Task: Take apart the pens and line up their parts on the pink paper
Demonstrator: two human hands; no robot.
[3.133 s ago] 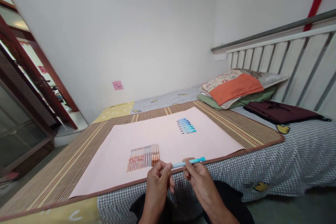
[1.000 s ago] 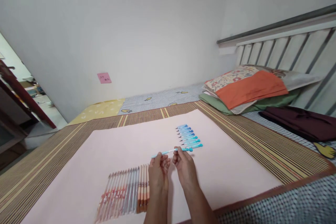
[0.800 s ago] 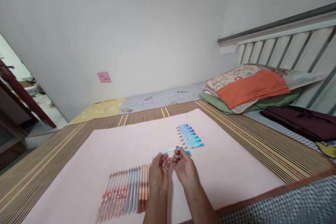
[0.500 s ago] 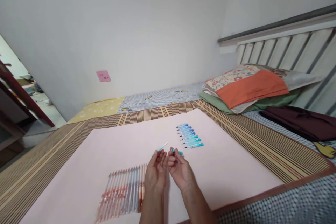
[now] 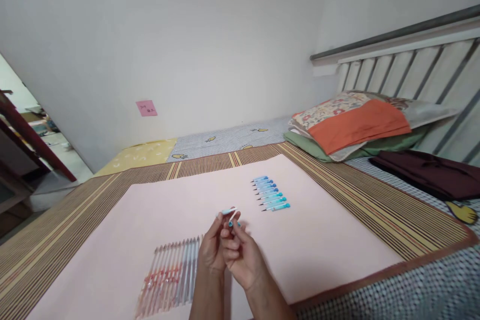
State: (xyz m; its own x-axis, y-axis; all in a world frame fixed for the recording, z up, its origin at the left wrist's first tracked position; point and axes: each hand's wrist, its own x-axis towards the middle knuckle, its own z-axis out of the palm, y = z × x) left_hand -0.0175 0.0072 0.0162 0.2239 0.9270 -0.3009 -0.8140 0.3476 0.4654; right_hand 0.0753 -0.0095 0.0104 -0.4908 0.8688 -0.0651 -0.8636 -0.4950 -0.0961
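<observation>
Thumb and fingers of the left hand (image 5: 213, 252) pinched a light blue pen piece (image 5: 227, 211), which tilted up slightly toward the right. Just beside it, the right hand (image 5: 242, 256) had its thumb bent over a bluish tubular piece (image 5: 231, 224), gripping it with the round open end showing. A slim white stick (image 5: 233, 217) slanted above that end; whether it was seated in the tube or pressed by the fingers, I could not tell. The two hands were close together, the right one overlapping the left in view, with all these parts over the near middle of a pale pink sheet (image 5: 318, 242).

Farther off and to the right on the sheet, blue pens (image 5: 269, 194) lay in a neat row, dark tips pointing left. Near and to the left, a row of clear and reddish pens (image 5: 168, 275) lay side by side, tips pointing far, its right end partly behind the left forearm. The sheet was spread on a striped mat (image 5: 337, 185). At the far right sat an orange and floral cushion (image 5: 356, 122), with a dark maroon cloth (image 5: 427, 172) folded on its near side.
</observation>
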